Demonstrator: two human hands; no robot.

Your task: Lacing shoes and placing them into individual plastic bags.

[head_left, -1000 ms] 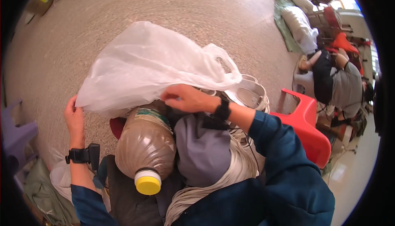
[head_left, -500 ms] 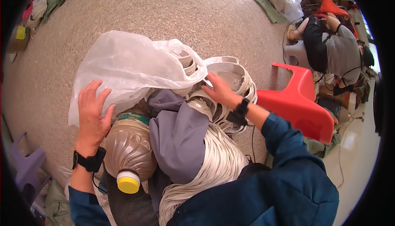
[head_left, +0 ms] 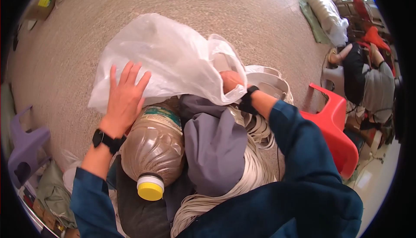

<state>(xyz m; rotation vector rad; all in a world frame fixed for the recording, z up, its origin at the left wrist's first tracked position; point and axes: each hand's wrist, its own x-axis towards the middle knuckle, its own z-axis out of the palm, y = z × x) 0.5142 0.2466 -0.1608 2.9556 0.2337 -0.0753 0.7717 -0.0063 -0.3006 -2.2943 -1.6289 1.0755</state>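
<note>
A white translucent plastic bag (head_left: 151,51) lies on its side on the floor ahead of me, its mouth facing right. My left hand (head_left: 126,95) rests on the bag's near side with fingers spread. Inside the mouth is my right hand (head_left: 232,81), its fingers hidden by the plastic. Pale strap coils (head_left: 271,80) lie by my right wrist, and a bundle of cream strips (head_left: 251,168) runs down over my lap. Between my arms is a large clear bottle (head_left: 154,147) with brown contents and a yellow cap, beside a grey-purple cloth (head_left: 214,147).
A red plastic stool (head_left: 331,116) stands to my right, a purple stool (head_left: 28,140) to my left. At the far right another person in a grey shirt (head_left: 377,90) sits bent over. White wrapped bundles (head_left: 327,17) lie at the upper right, a cardboard box (head_left: 41,6) at the upper left.
My right hand has gone from the bag's rim into its mouth. My left hand has moved up and onto the bag. The whole view has shifted somewhat.
</note>
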